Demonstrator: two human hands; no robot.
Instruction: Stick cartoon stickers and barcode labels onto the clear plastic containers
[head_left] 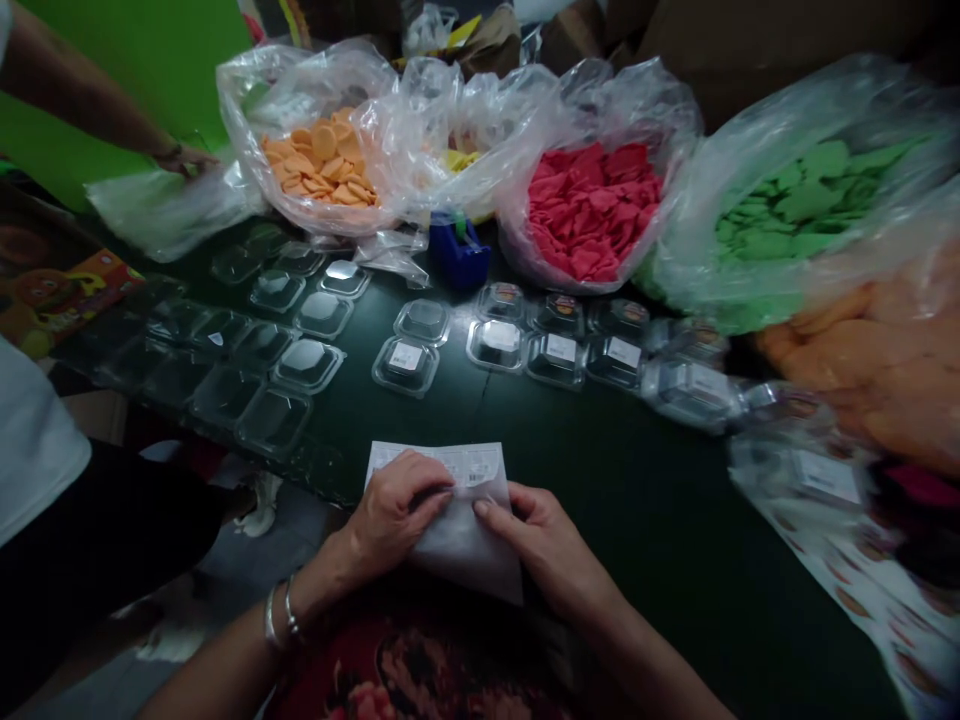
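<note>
A white sheet of sticker labels [459, 505] rests at the near edge of the dark green table [600, 470]. My left hand [394, 515] lies on its left half with fingers curled, fingertips pinching at a label near the middle. My right hand [544, 545] holds the sheet's right side, index finger and thumb pressed on the paper. Beyond the sheet stand rows of small clear plastic lidded containers [409, 365]; some on the right [559, 355] carry white labels.
Open plastic bags hold orange pieces [326, 165], red pieces [589, 210] and green pieces [795, 195]. A blue tape dispenser [457, 250] sits between the bags. Another person's hand [184, 158] touches a bag at far left; a person in white stands at left.
</note>
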